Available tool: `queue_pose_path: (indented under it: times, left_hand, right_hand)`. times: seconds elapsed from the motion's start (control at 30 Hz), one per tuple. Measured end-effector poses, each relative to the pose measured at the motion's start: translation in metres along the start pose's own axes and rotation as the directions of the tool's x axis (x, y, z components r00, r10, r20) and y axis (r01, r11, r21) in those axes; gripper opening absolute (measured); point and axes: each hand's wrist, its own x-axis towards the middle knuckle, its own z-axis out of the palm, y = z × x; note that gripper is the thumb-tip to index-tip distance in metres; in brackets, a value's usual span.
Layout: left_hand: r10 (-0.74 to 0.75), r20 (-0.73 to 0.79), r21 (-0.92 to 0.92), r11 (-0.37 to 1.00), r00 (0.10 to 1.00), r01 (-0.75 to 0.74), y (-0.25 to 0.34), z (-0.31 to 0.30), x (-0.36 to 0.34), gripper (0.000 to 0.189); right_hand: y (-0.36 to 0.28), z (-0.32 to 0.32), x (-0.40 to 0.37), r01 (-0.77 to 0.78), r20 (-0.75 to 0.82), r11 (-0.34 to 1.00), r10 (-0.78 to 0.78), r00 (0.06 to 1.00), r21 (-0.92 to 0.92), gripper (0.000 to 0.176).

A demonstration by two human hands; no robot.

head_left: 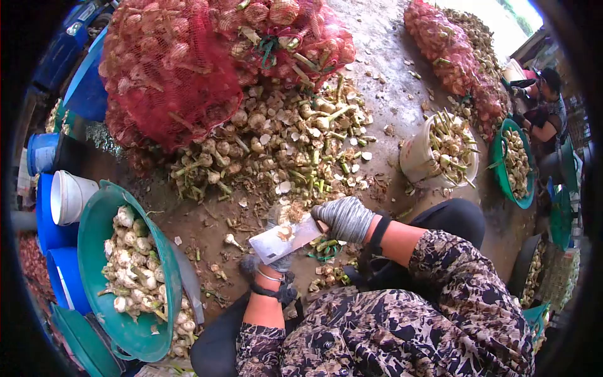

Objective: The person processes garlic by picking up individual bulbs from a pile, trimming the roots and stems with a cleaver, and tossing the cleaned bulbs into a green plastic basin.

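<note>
Two red mesh sacks (169,69) crammed with garlic, heaped at the upper left on the dirt floor (389,56). Below them, a loose pile of untrimmed garlic (282,138), stalks and skins scattered all about. At the left, a green basin (94,232) half full of trimmed bulbs, tilted beside blue buckets (45,232) and a white bucket (72,196). Farther right, a second white bucket (414,160) stuffed with bulbs and stalks, just beside a second green basin (498,157). Next to that, another person (546,110) seated at the upper right edge.

Low in the middle, patterned sleeves (440,283) leading to two gloved hands. Right hand (345,218) in a grey glove, fingers wrapped tight round the handle of a cleaver (282,242). Blade broad side up, pointing left, with a scrap of garlic stuck to it. Left hand (271,267) directly under and behind the blade, mostly hidden by it. Spread of those fingers and anything in them impossible to tell. Near the heel of the blade, green stalk cuttings (325,248) on the floor.
</note>
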Motion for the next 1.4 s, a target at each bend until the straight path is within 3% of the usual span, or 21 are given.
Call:
queue_pose_path:
  times: [0.07, 0.17, 0.23, 0.27, 0.3, 0.33, 0.43, 0.5, 0.53, 0.57, 0.63, 0.67, 0.73, 0.8, 0.87, 1.0, 1.1, 1.17, 1.2, 1.33, 1.4]
  left_hand:
    - [-0.008, -0.114, -0.111, 0.994, 0.993, -0.005, 0.041, -0.003, 0.005, 0.041]
    - [-0.096, -0.372, -0.547, 0.826, 0.923, -0.135, 0.108, -0.043, 0.001, 0.045]
    - [0.000, -0.460, -0.843, 0.313, 0.888, -0.437, 0.151, -0.101, 0.001, 0.063]
    - [0.134, -0.539, -0.842, -0.048, 0.832, -0.538, 0.171, -0.127, 0.003, 0.072]
    - [0.194, -0.633, -0.774, -0.186, 0.749, -0.606, 0.183, -0.148, 0.000, 0.082]
    - [0.137, -0.758, -0.630, 0.099, 0.637, -0.770, 0.178, -0.175, -0.011, 0.094]
    - [0.134, -0.635, -0.771, -0.053, 0.760, -0.635, 0.140, -0.175, -0.014, 0.070]
    - [-0.104, -0.334, -0.868, 0.422, 0.937, -0.263, 0.041, -0.182, 0.006, 0.049]
    - [-0.513, -0.390, -0.807, 0.590, 0.765, -0.016, 0.042, -0.154, 0.020, 0.034]
    - [-0.655, -0.382, -0.740, 0.639, 0.652, 0.209, -0.041, -0.143, 0.014, 0.028]
    - [-0.520, -0.641, -0.395, 0.854, 0.564, 0.339, -0.232, -0.103, 0.003, 0.044]
    - [-0.686, -0.604, -0.549, 0.727, 0.405, 0.414, -0.241, -0.097, 0.002, 0.052]
    - [-0.725, -0.610, -0.210, 0.538, 0.321, 0.816, -0.233, -0.081, 0.002, 0.055]
    - [-0.790, -0.535, 0.137, 0.268, 0.299, 0.953, -0.233, -0.077, 0.004, 0.058]
    - [-0.851, -0.439, 0.278, 0.177, 0.288, 0.944, -0.234, -0.079, 0.010, 0.063]
    - [-0.819, -0.362, -0.131, 0.517, 0.445, 0.846, -0.239, -0.063, 0.022, 0.048]
    - [-0.717, -0.384, -0.506, 0.690, 0.581, 0.517, -0.235, -0.068, 0.028, 0.037]
    - [-0.386, -0.446, -0.297, 0.915, 0.807, 0.273, -0.180, -0.058, 0.062, 0.040]
    - [-0.382, -0.349, -0.529, 0.834, 0.856, 0.156, -0.170, -0.048, 0.075, 0.045]
    - [-0.135, -0.194, -0.649, 0.761, 0.972, -0.024, -0.057, -0.028, 0.081, 0.052]
    - [-0.203, -0.060, -0.716, 0.691, 0.977, 0.100, -0.099, -0.020, 0.078, 0.062]
  right_hand:
    - [0.017, 0.014, 0.005, -0.086, -0.024, 0.992, 0.089, 0.996, 0.089, 0.016]
    - [0.094, 0.019, 0.008, -0.514, -0.027, 0.855, 0.513, 0.858, -0.062, 0.021]
    - [0.078, 0.007, 0.011, -0.549, -0.103, 0.835, 0.547, 0.830, 0.010, 0.026]
    - [0.069, 0.007, 0.017, -0.529, -0.129, 0.847, 0.531, 0.837, 0.053, 0.025]
    - [0.060, 0.010, 0.022, -0.512, -0.155, 0.852, 0.523, 0.838, 0.109, 0.025]
    - [0.046, 0.007, 0.025, -0.465, -0.176, 0.870, 0.489, 0.854, 0.165, 0.023]
    - [0.017, -0.002, 0.029, -0.435, -0.105, 0.886, 0.454, 0.885, 0.159, 0.024]
    - [0.014, -0.007, 0.032, -0.447, -0.042, 0.889, 0.453, 0.890, 0.102, 0.026]
    - [0.014, -0.007, 0.032, -0.452, -0.043, 0.885, 0.459, 0.887, 0.115, 0.026]
    - [0.014, -0.007, 0.032, -0.460, -0.044, 0.879, 0.468, 0.882, 0.127, 0.026]
    - [0.017, -0.005, 0.033, -0.466, -0.036, 0.875, 0.474, 0.880, 0.129, 0.025]
    - [0.026, 0.003, 0.032, -0.446, -0.045, 0.888, 0.453, 0.890, 0.112, 0.025]
    - [0.033, 0.014, 0.029, -0.406, -0.093, 0.908, 0.415, 0.905, 0.101, 0.025]
    - [0.030, 0.013, 0.026, -0.395, -0.074, 0.914, 0.402, 0.913, 0.090, 0.026]
    - [0.029, 0.012, 0.028, -0.400, -0.040, 0.911, 0.405, 0.913, 0.095, 0.027]
    - [0.025, 0.007, 0.030, -0.477, 0.055, 0.877, 0.475, 0.878, 0.049, 0.027]
    - [0.027, 0.011, 0.032, -0.451, 0.049, 0.889, 0.448, 0.893, 0.077, 0.028]
    - [0.021, 0.006, 0.038, -0.398, 0.042, 0.910, 0.396, 0.917, 0.115, 0.028]
    - [0.019, 0.004, 0.039, -0.366, 0.019, 0.919, 0.367, 0.930, 0.147, 0.027]
    - [0.007, -0.009, 0.042, -0.282, 0.013, 0.954, 0.283, 0.959, 0.098, 0.022]
    - [0.000, -0.011, 0.039, -0.254, 0.006, 0.958, 0.256, 0.967, 0.131, 0.019]
